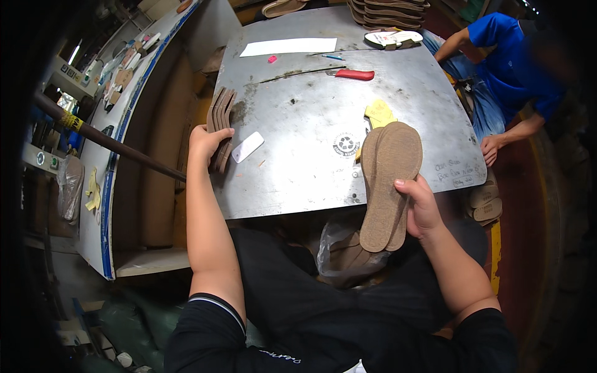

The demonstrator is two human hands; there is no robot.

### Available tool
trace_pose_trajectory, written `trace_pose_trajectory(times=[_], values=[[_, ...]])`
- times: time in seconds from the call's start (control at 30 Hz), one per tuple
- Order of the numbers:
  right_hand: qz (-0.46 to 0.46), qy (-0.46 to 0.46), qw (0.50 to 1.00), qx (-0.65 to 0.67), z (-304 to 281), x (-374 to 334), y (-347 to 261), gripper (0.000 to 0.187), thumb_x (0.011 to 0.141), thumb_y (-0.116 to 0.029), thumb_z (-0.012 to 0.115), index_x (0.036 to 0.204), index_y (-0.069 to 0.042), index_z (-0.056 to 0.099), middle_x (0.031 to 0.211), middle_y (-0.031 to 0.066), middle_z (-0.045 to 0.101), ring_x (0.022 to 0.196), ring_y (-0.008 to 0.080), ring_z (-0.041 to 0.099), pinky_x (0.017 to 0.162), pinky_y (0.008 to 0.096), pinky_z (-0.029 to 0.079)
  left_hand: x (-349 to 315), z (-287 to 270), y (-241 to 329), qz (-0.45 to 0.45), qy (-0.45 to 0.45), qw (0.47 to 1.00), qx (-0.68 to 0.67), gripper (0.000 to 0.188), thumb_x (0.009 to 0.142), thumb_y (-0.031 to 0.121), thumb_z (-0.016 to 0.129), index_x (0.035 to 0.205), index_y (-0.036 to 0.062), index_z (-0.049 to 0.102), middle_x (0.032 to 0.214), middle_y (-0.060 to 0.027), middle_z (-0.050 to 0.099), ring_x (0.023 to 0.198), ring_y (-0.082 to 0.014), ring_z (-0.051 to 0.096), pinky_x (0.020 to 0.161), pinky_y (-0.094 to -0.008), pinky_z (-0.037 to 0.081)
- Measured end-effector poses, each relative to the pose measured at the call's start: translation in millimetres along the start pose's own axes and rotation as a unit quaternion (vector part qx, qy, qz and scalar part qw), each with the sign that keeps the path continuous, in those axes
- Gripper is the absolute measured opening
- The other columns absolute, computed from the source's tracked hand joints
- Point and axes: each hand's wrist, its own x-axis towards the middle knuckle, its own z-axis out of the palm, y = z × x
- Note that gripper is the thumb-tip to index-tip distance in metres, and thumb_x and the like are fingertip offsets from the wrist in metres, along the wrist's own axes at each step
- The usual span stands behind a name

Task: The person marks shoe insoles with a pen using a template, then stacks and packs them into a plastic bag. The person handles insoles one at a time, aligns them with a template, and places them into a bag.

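Note:
In my right hand [423, 208] is a pair of brown shoe insoles [396, 180], held upright over the front right edge of the metal table, my thumb on the front one. My left hand [208, 143] is wrapped round a small stack of brown insoles [221, 118] at the table's left edge; they stand on their sides. Close beside that stack lies a white, rounded flat piece [247, 147]. Behind the right-hand insoles are yellow paper pieces [380, 113], partly covered. Below the table edge, a clear plastic bag [342, 255] with brown pieces in it rests by my lap.
On the metal table [298, 130] lie a red-handled knife [354, 74], a blue pen [333, 57] and a white paper strip [288, 46]. Stacked insoles [388, 13] stand at the far right. A co-worker in blue [513, 68] sits at the right. A shelf unit [149, 130] borders the left.

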Motion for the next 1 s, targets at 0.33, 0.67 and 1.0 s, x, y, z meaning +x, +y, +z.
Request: trace_pose_trajectory(times=[0.33,0.67,1.0], values=[[-0.012,-0.114,0.99,0.082,1.1,6.3,-5.3,0.067,0.101,-0.012,0.065,0.161,0.009,0.043,0.145,0.024,0.067,0.128,0.0335,0.073,0.112,0.0498,0.062,-136.0,41.5,50.2,0.114,-0.142,0.919,-0.35,0.049,0.093,0.012,0.091,0.126,-0.0027,0.059,0.105,-0.0171,0.076,0.088,-0.0287,0.083,0.077,-0.0407,0.068],[0.022,-0.134,0.98,0.145,-23.0,8.4,-4.5,0.063,0.103,-0.016,0.064,0.158,0.011,0.049,0.143,0.0263,0.071,0.128,0.0362,0.075,0.113,0.0535,0.062,-255.5,112.0,61.4,0.063,-0.314,0.865,-0.387,0.068,0.092,0.008,0.092,0.143,-0.0043,0.049,0.118,-0.0169,0.072,0.1,-0.0283,0.083,0.087,-0.0403,0.069],[0.035,-0.128,0.971,0.201,-33.3,8.8,1.2,0.069,0.102,-0.034,0.061,0.156,0.009,0.057,0.143,0.0267,0.073,0.127,0.0407,0.075,0.113,0.0564,0.06,-269.0,121.7,63.2,0.072,-0.338,0.839,-0.42,0.066,0.091,0.009,0.091,0.143,-0.0039,0.052,0.122,-0.0164,0.072,0.107,-0.0303,0.081,0.094,-0.0435,0.067]])
